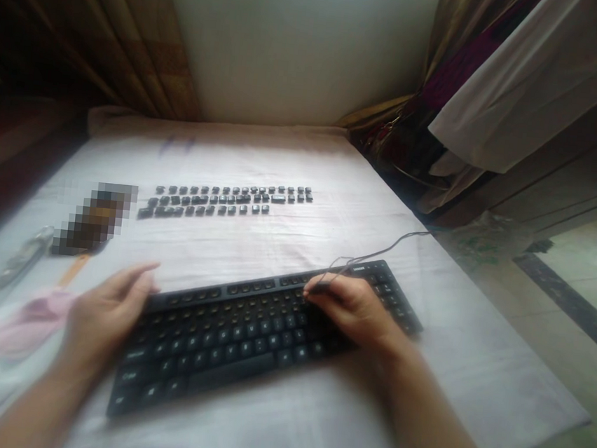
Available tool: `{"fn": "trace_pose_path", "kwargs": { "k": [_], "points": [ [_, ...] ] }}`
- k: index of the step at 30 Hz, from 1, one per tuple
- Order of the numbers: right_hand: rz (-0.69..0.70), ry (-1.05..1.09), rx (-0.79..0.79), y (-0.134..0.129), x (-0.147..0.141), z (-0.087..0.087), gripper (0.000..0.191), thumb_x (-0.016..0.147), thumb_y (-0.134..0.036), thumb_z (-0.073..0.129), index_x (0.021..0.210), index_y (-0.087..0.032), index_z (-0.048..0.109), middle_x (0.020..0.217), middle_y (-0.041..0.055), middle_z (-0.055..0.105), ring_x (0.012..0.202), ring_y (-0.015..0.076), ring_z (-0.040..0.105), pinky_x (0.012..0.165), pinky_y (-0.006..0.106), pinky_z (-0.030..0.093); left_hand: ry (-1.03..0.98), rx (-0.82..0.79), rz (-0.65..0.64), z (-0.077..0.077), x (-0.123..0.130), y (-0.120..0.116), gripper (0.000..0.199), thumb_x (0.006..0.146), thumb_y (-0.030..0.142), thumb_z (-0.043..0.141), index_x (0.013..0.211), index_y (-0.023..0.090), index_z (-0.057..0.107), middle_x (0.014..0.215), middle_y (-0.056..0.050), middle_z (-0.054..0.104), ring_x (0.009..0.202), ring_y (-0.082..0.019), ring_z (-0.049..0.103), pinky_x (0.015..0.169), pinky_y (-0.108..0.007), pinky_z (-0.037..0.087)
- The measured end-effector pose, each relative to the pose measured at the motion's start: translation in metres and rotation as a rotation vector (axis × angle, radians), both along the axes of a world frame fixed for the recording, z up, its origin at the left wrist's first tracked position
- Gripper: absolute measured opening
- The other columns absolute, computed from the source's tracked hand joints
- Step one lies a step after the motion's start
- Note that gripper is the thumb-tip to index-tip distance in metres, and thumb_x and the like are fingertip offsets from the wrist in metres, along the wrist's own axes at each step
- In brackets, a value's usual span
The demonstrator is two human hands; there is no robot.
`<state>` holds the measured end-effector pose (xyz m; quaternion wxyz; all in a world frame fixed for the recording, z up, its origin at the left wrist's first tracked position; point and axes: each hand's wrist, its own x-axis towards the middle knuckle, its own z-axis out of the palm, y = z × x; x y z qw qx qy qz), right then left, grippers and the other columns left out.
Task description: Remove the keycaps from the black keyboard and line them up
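Observation:
A black keyboard (pixel 231 371) lies slanted on the cloth-covered table. Its upper rows show bare key sockets, while lettered keys sit in the lower rows. My left hand (pixel 107 315) is at its left end, fingers bent, thumb against the upper left corner; the lower fingers are hidden. Over the right part of the keyboard, my right hand (pixel 351 310) is closed in a pinch on a small dark piece with thin wire loops, which looks like a keycap puller (pixel 320 287). Loose keycaps (pixel 227 200) stand in three rows beyond the keyboard.
A dark cable (pixel 397 242) runs from the keyboard over the table's right edge. At left lie a blurred-out dark object (pixel 92 222), a clear plastic-looking item (pixel 23 257) and a pink cloth (pixel 30 325). Curtains (pixel 151 48) and hanging white fabric (pixel 516 97) flank the table.

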<state>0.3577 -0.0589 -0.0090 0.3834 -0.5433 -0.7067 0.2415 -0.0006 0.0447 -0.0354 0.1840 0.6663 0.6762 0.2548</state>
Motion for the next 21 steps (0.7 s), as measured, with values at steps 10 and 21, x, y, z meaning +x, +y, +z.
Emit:
{"fn": "trace_pose_path", "kwargs": {
  "k": [10, 21],
  "points": [
    [-0.001, -0.07, -0.055, -0.0009, -0.0034, 0.003, 0.017, 0.094, -0.023, 0.05, 0.087, -0.021, 0.066, 0.082, 0.0043, 0.072, 0.073, 0.0176, 0.067, 0.069, 0.028, 0.053, 0.043, 0.043, -0.061, 0.0024, 0.0029, -0.0048, 0.04, 0.084, 0.05, 0.055, 0.113, 0.028, 0.07, 0.083, 0.005, 0.078, 0.083, -0.018, 0.072, 0.082, -0.027, 0.054],
    [-0.111, 0.254, -0.14, -0.0024, -0.0046, 0.0021, 0.021, 0.092, -0.036, 0.056, 0.082, -0.019, 0.064, 0.071, 0.0021, 0.066, 0.058, 0.0137, 0.061, 0.057, 0.026, 0.052, 0.115, 0.044, -0.098, -0.0019, 0.0007, -0.0015, 0.038, 0.084, 0.049, 0.053, 0.108, 0.027, 0.073, 0.107, 0.001, 0.076, 0.103, -0.024, 0.07, 0.091, -0.032, 0.053]
  ]
}}
